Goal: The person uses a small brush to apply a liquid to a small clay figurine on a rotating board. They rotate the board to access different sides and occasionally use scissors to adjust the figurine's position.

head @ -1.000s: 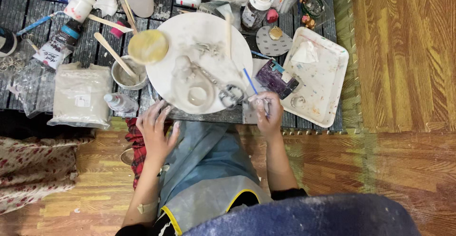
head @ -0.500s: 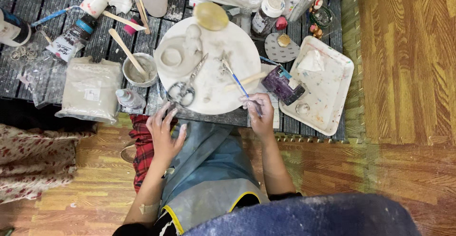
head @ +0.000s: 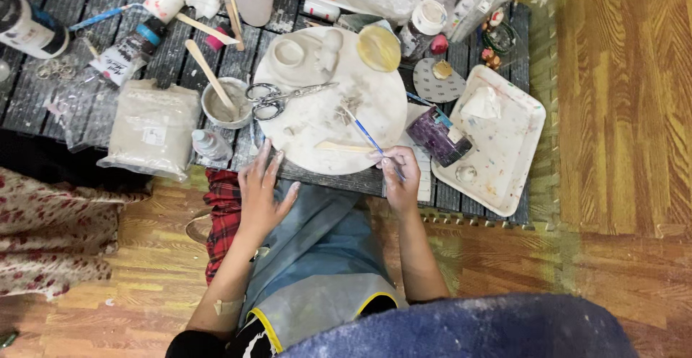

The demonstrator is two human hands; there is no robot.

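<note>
My left hand [head: 259, 192] is spread open, fingertips at the near rim of a round white board [head: 328, 124] on the low dark table. My right hand [head: 398, 174] pinches a thin blue-handled brush [head: 362, 132] whose tip rests on the board. On the board lie scissors [head: 277, 99], a pale wooden stick [head: 339, 146], a small clay cup shape [head: 288, 52], a clay lump [head: 330, 45] and a yellow disc [head: 379, 48].
A purple cup [head: 438, 136] and a white paint-speckled tray [head: 504, 160] stand to the right. On the left are a small bowl with a wooden stick [head: 225, 104], a bagged clay block [head: 151, 127], a small spray bottle [head: 210, 144] and several paint bottles.
The round board has turned clockwise: the yellow disc went from its left side to the upper right, the scissors from the near side to the upper left. Both hands stayed at the near rim.
</note>
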